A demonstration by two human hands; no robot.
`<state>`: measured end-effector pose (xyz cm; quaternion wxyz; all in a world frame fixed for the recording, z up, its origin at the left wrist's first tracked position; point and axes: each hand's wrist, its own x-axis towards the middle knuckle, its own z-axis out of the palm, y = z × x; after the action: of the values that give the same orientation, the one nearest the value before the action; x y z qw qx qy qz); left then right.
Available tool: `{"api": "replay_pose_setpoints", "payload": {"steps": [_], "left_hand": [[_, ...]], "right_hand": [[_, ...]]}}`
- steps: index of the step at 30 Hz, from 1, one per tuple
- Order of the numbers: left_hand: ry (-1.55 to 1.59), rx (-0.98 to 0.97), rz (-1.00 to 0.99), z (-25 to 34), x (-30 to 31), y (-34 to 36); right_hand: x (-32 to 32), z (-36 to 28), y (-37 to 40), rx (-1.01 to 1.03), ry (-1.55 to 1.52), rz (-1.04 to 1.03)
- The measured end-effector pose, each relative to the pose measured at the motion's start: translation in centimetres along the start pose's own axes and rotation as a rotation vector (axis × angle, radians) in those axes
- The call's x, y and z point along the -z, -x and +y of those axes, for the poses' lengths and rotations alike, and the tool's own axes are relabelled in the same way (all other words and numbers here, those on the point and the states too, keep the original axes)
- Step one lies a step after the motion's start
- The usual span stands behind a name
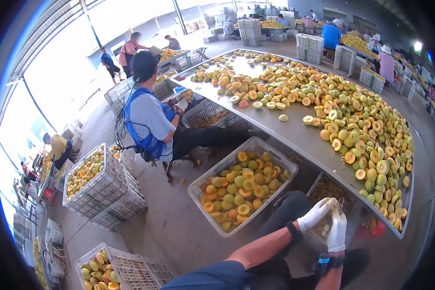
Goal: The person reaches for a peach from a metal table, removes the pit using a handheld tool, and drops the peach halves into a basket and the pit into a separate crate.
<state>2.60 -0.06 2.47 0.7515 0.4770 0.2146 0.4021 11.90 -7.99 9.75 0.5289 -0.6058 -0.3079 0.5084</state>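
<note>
Head view takes in a long steel table [295,131] running up the right side. Its far edge is heaped with halved yellow-green stone fruit [357,125], many cut side up. Near its left edge a seated co-worker [150,121] in a dotted shirt and blue straps faces away. Stacked white crates [112,193] of whole fruit stand left of that person. A white mesh crate [278,154] of fruit halves sits on the floor between the co-worker and the wearer's dark-trousered knee. A low crate [315,182] is tucked under the table edge, just beyond the hands. The gloved left hand [316,214] and gloved right hand [337,232] meet at the fingertips above the knee, each with fingers bunched together. Whether anything is pinched between them cannot be made out. The blue band [324,261] on the right wrist shows nothing readable.
</note>
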Motion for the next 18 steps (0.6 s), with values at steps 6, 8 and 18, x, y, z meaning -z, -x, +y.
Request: {"api": "replay_pose_setpoints", "payload": {"steps": [6, 8, 18], "left_hand": [[0.572, 0.068, 0.102, -0.7, 0.4, -1.3], [0.747, 0.15, 0.12, 3.4, -1.4, 0.6], [0.516, 0.195, -0.069, 4.2, -0.1, 1.2]], "right_hand": [[-0.3, -0.9, 1.6, -0.037, 0.03, 0.11], [2.9, 3.8, 0.1, 0.337, 0.274, 0.061], [1.8, 0.1, 3.8, 0.191, 0.489, 0.115]]}}
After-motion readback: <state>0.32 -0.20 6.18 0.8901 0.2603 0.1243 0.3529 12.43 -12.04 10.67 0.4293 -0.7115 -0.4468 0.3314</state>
